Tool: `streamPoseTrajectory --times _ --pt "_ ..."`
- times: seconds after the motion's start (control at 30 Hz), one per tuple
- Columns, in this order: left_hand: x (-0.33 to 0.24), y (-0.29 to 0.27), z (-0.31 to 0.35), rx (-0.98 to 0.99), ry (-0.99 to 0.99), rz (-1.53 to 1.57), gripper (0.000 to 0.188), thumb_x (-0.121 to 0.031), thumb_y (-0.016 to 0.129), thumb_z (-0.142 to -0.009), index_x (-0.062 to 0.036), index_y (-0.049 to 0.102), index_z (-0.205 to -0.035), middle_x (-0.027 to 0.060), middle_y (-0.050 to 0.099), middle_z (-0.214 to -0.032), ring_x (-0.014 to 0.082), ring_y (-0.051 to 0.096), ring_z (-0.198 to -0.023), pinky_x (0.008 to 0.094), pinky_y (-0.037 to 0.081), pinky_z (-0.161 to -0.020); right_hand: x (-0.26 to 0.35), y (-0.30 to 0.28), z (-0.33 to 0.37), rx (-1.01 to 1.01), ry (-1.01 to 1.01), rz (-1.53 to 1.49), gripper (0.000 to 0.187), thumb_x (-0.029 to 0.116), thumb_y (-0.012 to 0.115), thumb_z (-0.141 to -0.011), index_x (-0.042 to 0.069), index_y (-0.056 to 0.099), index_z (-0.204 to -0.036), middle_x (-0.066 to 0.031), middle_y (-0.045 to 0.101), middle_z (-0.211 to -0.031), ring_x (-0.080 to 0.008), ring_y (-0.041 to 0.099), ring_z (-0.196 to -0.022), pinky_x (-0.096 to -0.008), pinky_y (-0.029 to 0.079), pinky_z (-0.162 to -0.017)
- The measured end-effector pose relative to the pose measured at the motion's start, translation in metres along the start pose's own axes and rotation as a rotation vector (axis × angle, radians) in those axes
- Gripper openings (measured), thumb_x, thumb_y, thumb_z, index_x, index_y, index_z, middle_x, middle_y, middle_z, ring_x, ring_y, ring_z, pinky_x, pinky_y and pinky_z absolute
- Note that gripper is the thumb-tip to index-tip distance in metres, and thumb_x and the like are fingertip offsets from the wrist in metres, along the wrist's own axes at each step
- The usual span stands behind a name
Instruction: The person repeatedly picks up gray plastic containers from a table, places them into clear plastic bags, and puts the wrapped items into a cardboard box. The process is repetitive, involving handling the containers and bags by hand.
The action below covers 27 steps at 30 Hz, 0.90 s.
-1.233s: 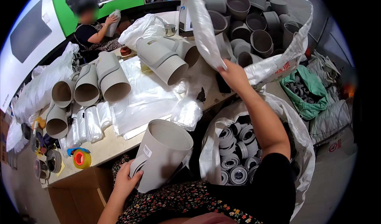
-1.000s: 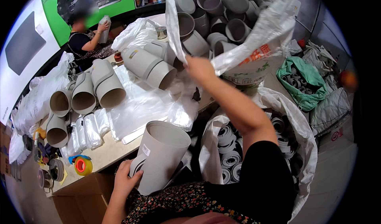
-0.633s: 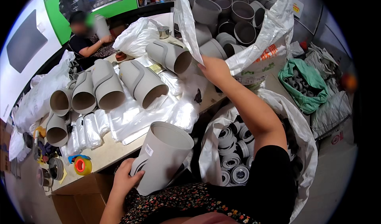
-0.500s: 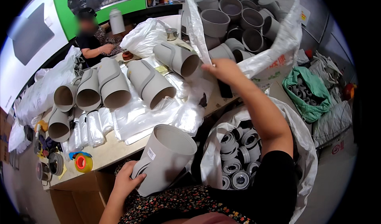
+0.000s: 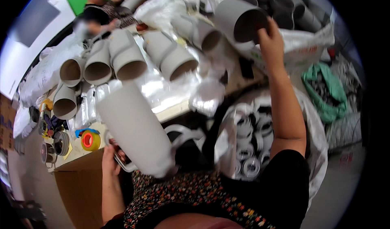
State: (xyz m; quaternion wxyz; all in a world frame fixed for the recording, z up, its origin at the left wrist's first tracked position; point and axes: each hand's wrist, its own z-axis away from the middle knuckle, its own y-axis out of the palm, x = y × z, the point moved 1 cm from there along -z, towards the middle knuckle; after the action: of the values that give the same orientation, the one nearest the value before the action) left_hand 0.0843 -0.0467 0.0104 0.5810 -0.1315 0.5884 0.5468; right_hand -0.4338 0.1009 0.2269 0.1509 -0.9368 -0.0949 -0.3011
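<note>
A pale grey jug [image 5: 136,127], smeared by motion, tilts over my lap. My left hand [image 5: 110,160] is closed round the looped handle on its left side; a curved pale part [image 5: 187,135] sticks out on its other side. Over the near edge of the big white sack [image 5: 300,46], my right hand [image 5: 271,42] grips the rim of a grey cylindrical shell [image 5: 227,18]. The shell's open end faces my hand, and the thumb and some fingertips are partly hidden at its dark mouth.
Several grey shells [image 5: 128,62] lie on the table with clear plastic bags [image 5: 162,95]. A lower white sack [image 5: 227,139] holds round grey lids. Tape [image 5: 90,140] sits near a cardboard box [image 5: 81,184]. A green sack [image 5: 325,95] stands right; a co-worker [image 5: 97,9] sits across.
My right hand has gone from the sack's edge to a grey shell and moved right with it. The jug in my left hand has turned over and swung left, with its handle now in my grip.
</note>
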Motion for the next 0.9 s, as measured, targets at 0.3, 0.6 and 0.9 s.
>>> streamPoseTrajectory --times 0.3,0.6,0.9 --pt "-0.071 0.019 0.040 0.104 0.808 -0.898 0.064 -0.019 0.057 -0.082 0.0001 0.028 -0.136 0.0142 0.037 -0.134 0.0259 0.041 -0.118 0.0393 0.031 -0.102 0.035 0.061 0.346 0.754 0.896 -0.693 0.026 0.011 0.053 -0.082 0.003 0.051 -0.106 -0.0122 0.058 -0.086 -0.0199 0.057 -0.083 -0.0321 0.044 -0.074" --pt "-0.102 0.026 0.007 0.136 0.264 0.030 0.038 -0.022 0.037 -0.095 -0.0023 0.043 -0.128 0.0137 0.049 -0.127 0.0272 0.052 -0.109 0.0393 0.046 -0.092 -0.009 0.064 0.352 0.450 1.237 -1.027 0.030 0.011 0.054 -0.082 0.003 0.052 -0.111 -0.0116 0.060 -0.082 -0.0172 0.059 -0.058 -0.0295 0.050 -0.051" --pt "-0.063 0.060 -0.020 0.193 0.072 -0.694 0.057 -0.034 0.055 -0.089 -0.0067 0.032 -0.134 0.0084 0.047 -0.123 0.0179 0.052 -0.089 0.0353 0.046 -0.078 0.033 0.046 0.410 0.991 1.526 -0.998 0.033 0.025 0.044 -0.092 0.000 0.052 -0.112 -0.0125 0.061 -0.097 -0.0207 0.064 -0.065 -0.0306 0.052 -0.057"
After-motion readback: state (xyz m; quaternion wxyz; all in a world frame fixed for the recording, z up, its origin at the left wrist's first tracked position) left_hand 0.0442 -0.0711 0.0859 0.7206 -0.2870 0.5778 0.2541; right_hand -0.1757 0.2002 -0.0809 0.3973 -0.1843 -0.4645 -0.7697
